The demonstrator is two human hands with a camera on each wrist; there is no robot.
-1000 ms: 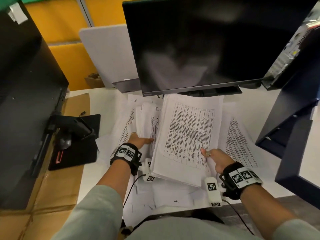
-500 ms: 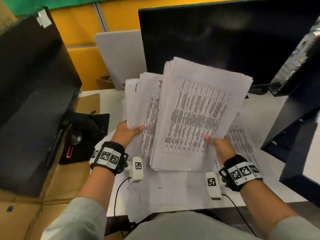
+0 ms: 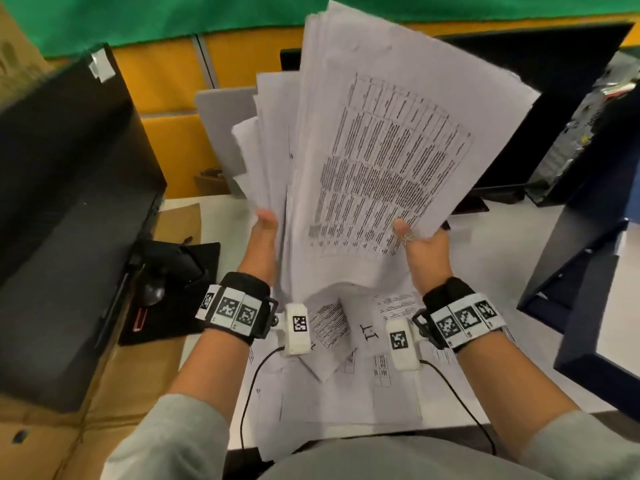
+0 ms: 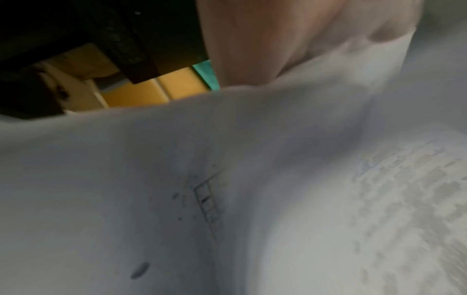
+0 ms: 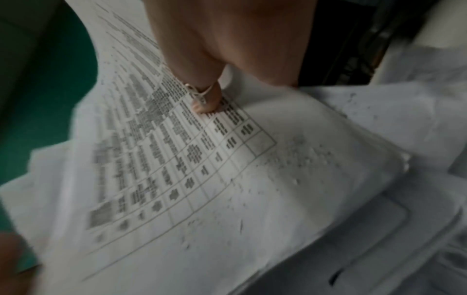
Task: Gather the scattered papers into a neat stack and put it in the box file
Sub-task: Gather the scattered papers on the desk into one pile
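I hold a thick, uneven bundle of printed papers (image 3: 374,157) upright above the desk, its top sheet showing a table of text. My left hand (image 3: 265,233) grips the bundle's left edge, and my right hand (image 3: 420,242) grips its lower right corner with the thumb pressed on the top sheet (image 5: 202,127). The left wrist view is filled by blurred paper (image 4: 227,199). More loose sheets (image 3: 363,368) lie flat on the white desk under my wrists. A dark blue box-like file (image 3: 595,289) stands at the right; whether it is the box file I cannot tell.
A black monitor (image 3: 540,109) stands behind the papers. A large black case (image 3: 65,209) rises at the left, with a mouse (image 3: 152,292) on a black pad beside it. Brown cardboard (image 3: 41,441) covers the lower left. Cables run from my wrist cameras.
Both hands have lifted the bundle from flat on the desk to upright and high in front of the monitor. Several sheets stay behind on the desk.
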